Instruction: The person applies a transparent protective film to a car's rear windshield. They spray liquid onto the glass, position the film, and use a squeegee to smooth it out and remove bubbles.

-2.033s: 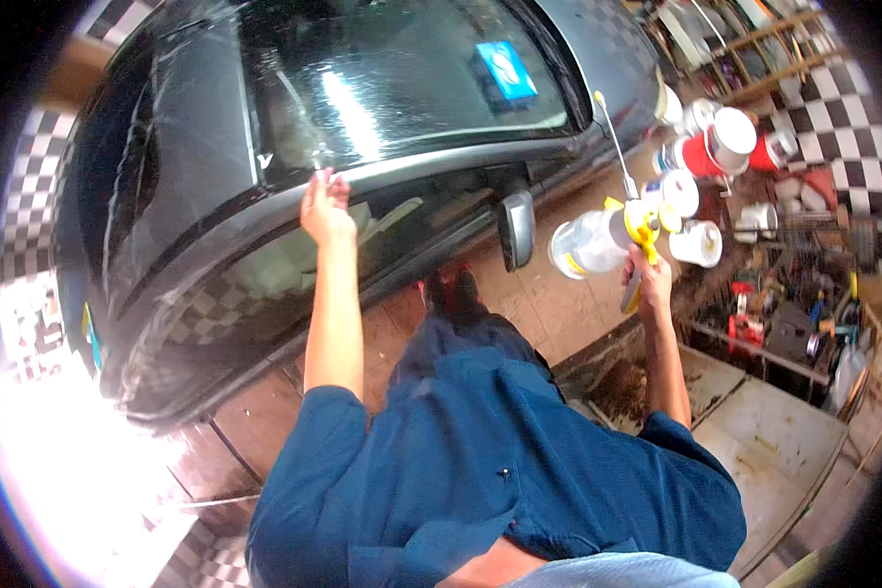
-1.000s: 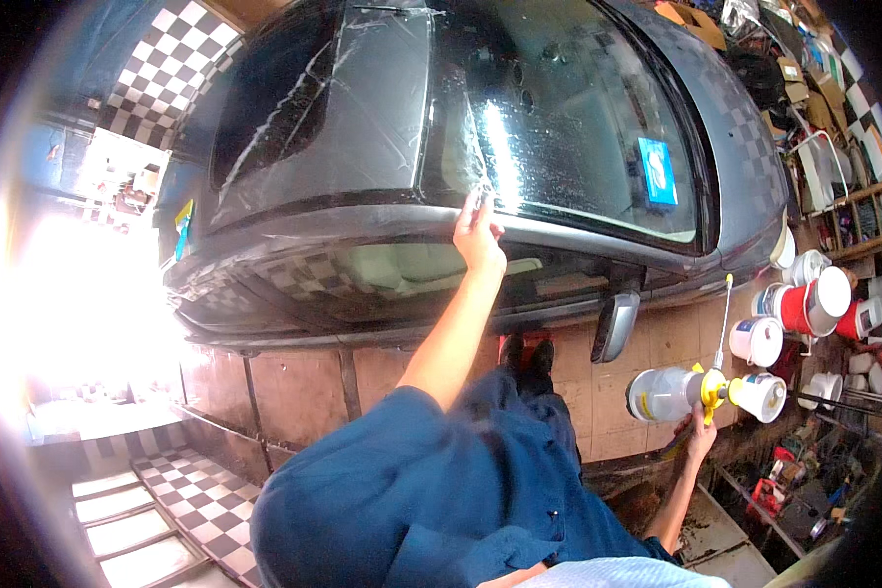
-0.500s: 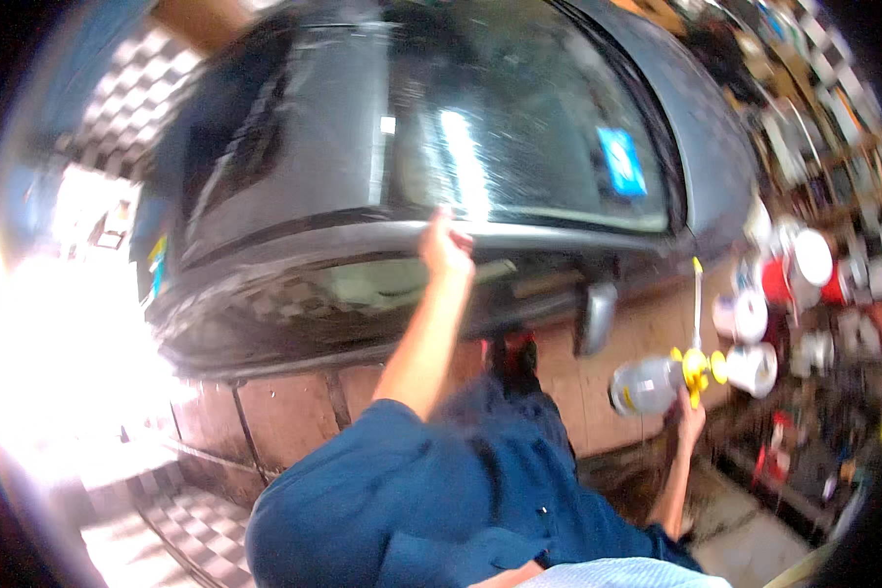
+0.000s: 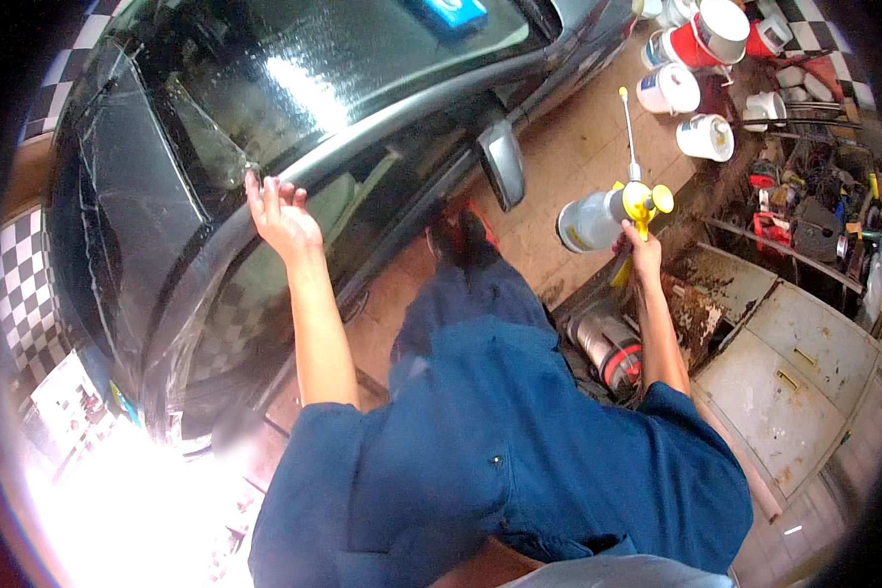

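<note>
My left hand (image 4: 286,218) is held palm up, fingers apart, over the roof edge of a dark grey car (image 4: 265,211). Its fingertips reach the corner of the wet windscreen (image 4: 363,69); whether they touch it I cannot tell. Thin creased lines, like a clear film, run across the dark roof to the left. Out to the right, my right hand (image 4: 643,253) is wrapped round the handle of a pump sprayer (image 4: 588,221). The sprayer has a translucent bottle lying sideways, a yellow head and a long thin wand pointing away from me.
The car's side mirror (image 4: 503,167) juts out between my hands. White buckets (image 4: 706,137) and a red bucket (image 4: 689,44) stand at the far right. A metal canister (image 4: 608,343) and a worn metal cabinet (image 4: 774,382) are near my right arm. Tools crowd a shelf (image 4: 784,257).
My view has turned, so the car sits further left and the cabinet and canister show at right. The left hand's fingers now appear more spread. The right hand still grips the sprayer.
</note>
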Demonstrator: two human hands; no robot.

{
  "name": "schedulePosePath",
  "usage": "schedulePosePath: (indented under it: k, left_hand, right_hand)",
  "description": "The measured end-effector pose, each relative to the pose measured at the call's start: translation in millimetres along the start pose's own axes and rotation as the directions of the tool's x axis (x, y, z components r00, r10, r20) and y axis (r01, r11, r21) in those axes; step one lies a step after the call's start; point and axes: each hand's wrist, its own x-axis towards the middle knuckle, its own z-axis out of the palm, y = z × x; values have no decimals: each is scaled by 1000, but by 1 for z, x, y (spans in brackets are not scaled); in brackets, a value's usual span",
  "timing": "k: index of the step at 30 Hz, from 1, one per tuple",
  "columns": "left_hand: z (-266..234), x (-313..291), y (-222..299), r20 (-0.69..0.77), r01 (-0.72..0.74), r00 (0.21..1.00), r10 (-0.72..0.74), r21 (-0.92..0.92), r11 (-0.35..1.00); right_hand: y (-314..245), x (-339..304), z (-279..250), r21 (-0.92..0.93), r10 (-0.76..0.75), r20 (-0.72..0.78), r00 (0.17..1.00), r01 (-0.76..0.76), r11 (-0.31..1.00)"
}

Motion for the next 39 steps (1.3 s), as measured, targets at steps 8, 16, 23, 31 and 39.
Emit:
schedulePosePath:
  k: [8, 16, 23, 31, 39]
  left_hand:
    - [-17, -26, -22, 50, 57, 997, -66, 157, 986]
    - [-57, -81, -66, 75, 259, 944, -321, 434, 863]
    - [-88, -115, -71, 56, 437, 816, -576, 592, 677]
    - [-132, -140, -77, 34, 457, 775, -631, 661, 596]
    - [-163, -168, -77, -9, 355, 816, -578, 797, 489]
  right_hand:
    - [97, 29, -8, 145, 192, -11, 981, -189, 971]
    - [192, 56, -6, 230, 335, -13, 942, -323, 918]
    - [177, 40, 0, 260, 230, -47, 972, -210, 942]
    - [10, 70, 43, -182, -218, -32, 976, 209, 961]
    - [-145, 217, 134, -231, -631, 56, 774, 625, 746]
